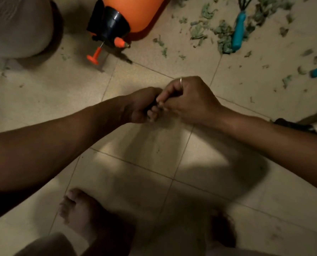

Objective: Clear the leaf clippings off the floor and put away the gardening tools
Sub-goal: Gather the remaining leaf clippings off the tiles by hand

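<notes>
Obscured dark object (154, 104) between hands (142, 106) (189, 100)

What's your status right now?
Both grip small dark object: left hand, right hand. Scattered green leaf clippings on beige tiled floor. One teal-handled hand rake lies among them.

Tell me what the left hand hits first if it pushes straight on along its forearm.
The left hand meets the right hand at once: they already touch around a small dark object. Beyond, probably leaf clippings.
</notes>
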Available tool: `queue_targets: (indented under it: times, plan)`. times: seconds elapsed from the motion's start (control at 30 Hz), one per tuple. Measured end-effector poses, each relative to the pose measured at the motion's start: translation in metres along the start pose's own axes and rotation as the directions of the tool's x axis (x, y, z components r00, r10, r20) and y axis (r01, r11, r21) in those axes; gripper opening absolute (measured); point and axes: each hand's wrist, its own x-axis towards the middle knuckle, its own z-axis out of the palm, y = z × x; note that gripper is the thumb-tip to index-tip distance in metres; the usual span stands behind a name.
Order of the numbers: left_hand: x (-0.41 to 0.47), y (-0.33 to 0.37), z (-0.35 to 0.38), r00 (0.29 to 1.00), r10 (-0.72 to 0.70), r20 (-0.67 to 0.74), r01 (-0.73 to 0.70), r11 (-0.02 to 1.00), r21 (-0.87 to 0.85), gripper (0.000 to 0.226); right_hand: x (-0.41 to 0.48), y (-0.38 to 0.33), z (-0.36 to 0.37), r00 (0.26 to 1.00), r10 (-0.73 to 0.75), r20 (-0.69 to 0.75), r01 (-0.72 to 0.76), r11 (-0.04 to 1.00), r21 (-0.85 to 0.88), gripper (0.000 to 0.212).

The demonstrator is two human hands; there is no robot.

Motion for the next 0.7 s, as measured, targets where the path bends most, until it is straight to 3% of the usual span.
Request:
queue_targets:
  times: [0.2, 0.4, 0.6, 0.7]
  plan:
    - [-0.074, 0.051, 0.08, 0.994, 0.097, 0.042, -0.089, 0.983, -0.16, 0.036, -0.031, -0.07, -0.047, 0.979, -0.035, -0.203, 0.026, 0.999, -0.048, 0.021]
    - [-0.17, 0.05, 0.153, 0.986, 0.147, -0.076, -0.159, 0.968, -0.194, 0.039, -0.102, -0.15, -0.087, 0.99, -0.051, -0.133, 0.031, 0.988, -0.151, 0.017]
    - [-0.254, 0.045, 0.212, 0.96, 0.214, -0.179, -0.263, 0.909, -0.324, 0.026, -0.163, -0.217, -0.115, 0.995, -0.083, -0.046, 0.075, 0.984, -0.163, 0.011]
    - [-0.287, 0.037, 0.222, 0.938, 0.244, -0.248, -0.315, 0.898, -0.306, 0.025, -0.188, -0.24, -0.118, 0.998, -0.066, -0.023, 0.063, 0.991, -0.118, 0.02]
